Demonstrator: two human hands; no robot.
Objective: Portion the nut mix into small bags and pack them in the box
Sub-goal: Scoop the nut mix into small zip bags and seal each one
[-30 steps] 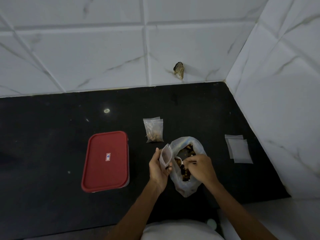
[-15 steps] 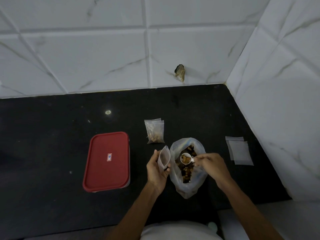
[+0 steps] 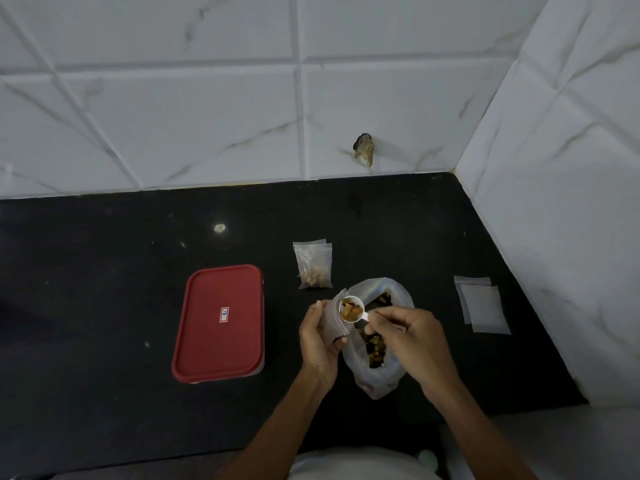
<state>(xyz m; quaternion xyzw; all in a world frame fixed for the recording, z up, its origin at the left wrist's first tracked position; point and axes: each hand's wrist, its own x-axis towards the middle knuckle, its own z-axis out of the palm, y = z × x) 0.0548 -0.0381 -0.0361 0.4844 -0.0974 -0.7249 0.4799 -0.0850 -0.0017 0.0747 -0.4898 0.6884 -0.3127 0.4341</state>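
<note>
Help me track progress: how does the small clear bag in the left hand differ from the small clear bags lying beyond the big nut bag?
The small clear plastic bag held in the left hand stands upright, mouth open; the small clear plastic bags on the black counter lie flat. The held bag shows no nuts, a loaded white scoop at its mouth; the lying bags hold nuts. All are small, clear plastic.

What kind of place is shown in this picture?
Probably a corner of a home kitchen: a black stone counter meets white marbled wall tiles, and a red-lidded box sits near a bag of nut mix.
</note>
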